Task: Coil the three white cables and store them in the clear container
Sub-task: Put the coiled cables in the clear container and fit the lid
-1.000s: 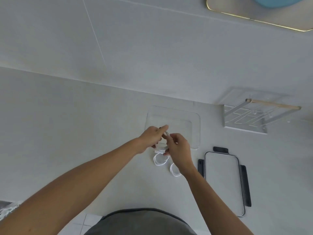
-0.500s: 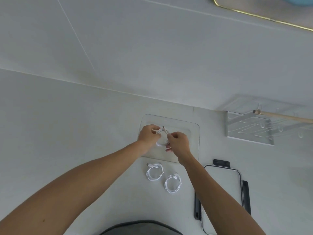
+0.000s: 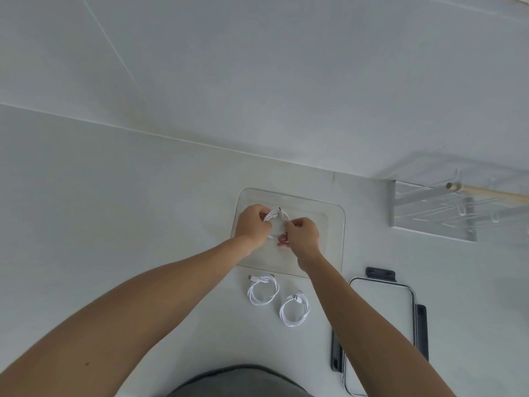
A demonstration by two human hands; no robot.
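A clear rectangular container (image 3: 332, 224) sits on the white counter near the wall. Over its left half, my left hand (image 3: 253, 226) and my right hand (image 3: 303, 233) both pinch a coiled white cable (image 3: 276, 216), one hand on each side of the loop. I cannot tell whether the coil touches the container's floor. Two more coiled white cables lie on the counter just in front of the container: one on the left (image 3: 262, 290), one to its right and nearer me (image 3: 294, 310).
The container's clear lid (image 3: 380, 325) with black clips lies on the counter at the right. A white rack with a wooden rod (image 3: 435, 213) stands at the back right. A white wall rises behind the counter.
Both hands have carried the coiled cable away from the other two coils and out over the container. The view has tilted down, so the two coils on the counter now show fully.
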